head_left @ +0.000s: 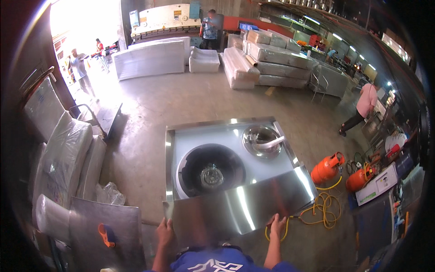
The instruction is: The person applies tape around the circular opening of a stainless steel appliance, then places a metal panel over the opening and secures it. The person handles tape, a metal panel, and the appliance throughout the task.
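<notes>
A shiny stainless steel panel (213, 217) lies slanted across the near side of a steel wok range (244, 181). My left hand (165, 232) grips the panel's near left edge, fingers closed. Along its near edge, toward the right, my right hand (276, 225) has its fingers curled on the metal; part of them is hidden. The range has a large black round burner well (188, 174) at left. At its far right sits a round steel basin (248, 144) with a swing spout (272, 142) over it.
Orange gas cylinders (324, 170) and a coiled yellow hose (330, 213) lie right of the range. An orange-handled tool (107, 235) rests on a metal sheet (127, 222) at left. Wrapped panels (61, 149) lean nearby. A person in pink (366, 102) stands at right; others are farther off.
</notes>
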A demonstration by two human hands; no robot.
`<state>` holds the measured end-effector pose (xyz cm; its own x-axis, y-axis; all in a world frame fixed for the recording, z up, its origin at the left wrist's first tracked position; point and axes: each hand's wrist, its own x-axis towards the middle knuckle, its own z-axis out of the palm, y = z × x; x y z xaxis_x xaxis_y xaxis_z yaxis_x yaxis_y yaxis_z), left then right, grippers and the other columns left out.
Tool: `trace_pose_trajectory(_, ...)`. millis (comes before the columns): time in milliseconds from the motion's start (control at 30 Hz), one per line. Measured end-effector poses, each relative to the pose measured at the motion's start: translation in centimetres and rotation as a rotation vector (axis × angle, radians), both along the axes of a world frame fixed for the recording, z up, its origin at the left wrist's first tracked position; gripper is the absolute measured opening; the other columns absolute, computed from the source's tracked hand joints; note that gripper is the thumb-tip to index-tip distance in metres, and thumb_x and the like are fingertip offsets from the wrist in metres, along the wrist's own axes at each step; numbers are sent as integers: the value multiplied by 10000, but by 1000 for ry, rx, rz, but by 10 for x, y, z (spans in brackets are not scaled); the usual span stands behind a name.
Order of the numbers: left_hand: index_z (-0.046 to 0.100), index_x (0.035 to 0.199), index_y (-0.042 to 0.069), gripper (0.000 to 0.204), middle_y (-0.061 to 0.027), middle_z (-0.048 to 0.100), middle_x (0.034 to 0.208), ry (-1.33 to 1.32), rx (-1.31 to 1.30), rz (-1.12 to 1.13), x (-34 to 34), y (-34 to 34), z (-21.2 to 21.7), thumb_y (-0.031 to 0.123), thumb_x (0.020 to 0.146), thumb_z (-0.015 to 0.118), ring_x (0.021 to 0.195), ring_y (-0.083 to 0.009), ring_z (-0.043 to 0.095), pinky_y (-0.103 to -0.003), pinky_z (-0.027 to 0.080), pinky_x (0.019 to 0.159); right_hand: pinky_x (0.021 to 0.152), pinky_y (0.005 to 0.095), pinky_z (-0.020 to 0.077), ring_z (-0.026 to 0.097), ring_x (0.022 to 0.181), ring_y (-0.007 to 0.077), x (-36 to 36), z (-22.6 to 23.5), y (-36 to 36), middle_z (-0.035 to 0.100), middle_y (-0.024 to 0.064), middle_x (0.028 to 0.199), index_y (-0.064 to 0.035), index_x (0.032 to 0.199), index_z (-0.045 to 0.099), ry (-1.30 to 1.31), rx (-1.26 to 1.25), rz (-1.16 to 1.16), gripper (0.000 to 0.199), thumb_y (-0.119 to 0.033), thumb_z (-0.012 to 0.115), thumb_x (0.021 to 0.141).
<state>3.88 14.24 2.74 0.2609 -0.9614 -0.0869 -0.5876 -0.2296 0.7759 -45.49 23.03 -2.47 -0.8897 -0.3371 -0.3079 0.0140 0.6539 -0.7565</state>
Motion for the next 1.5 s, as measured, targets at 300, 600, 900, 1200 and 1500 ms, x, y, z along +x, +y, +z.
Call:
trace_pose_trajectory(300,399,1454,-2,496,-300,582,1292,56,-60,-79,-13,-61,-48,282,1049,437,1190,-448,572,-480,441,1004,1165,442,318,368,1414,395,24,-9,-34,309,279,1551,48,1519,236,12,29,111,673,-362,468,1039)
trace_pose_trajectory(600,522,1380,-14,474,-270,606,1298,-20,65,76,-5,-82,-59,313,1057,406,1237,-412,565,-460,434,1045,1221,419,203,226,1488,387,46,9,-40,215,299,1589,78,1536,162,71,316,429,710,-314,466,1028)
trace_pose_trajectory(900,472,1415,-11,518,-284,545,1365,-53,131,107,-7,-60,-54,302,1004,518,1289,-406,510,-472,392,1083,491,331,498,556,544,160,59,-10,7,551,59,692,-86,1496,322,-401,-338,64,579,-261,565,1000)
trace_pose_trajectory(1200,560,1326,46,489,-220,509,1380,-726,-363,-13,-137,-36,-7,231,883,654,1308,-379,441,-543,254,1133,480,321,524,635,577,213,15,-100,185,602,91,724,14,1132,545,-738,-109,-111,352,-287,619,966)
trace_pose_trajectory(1500,651,928,-30,251,-173,598,1035,-282,-254,-353,-426,40,-1,208,986,598,1009,-337,563,-433,455,897,658,324,485,603,716,154,-255,45,269,670,60,830,-36,1016,677,-270,-139,-6,369,-389,576,976)
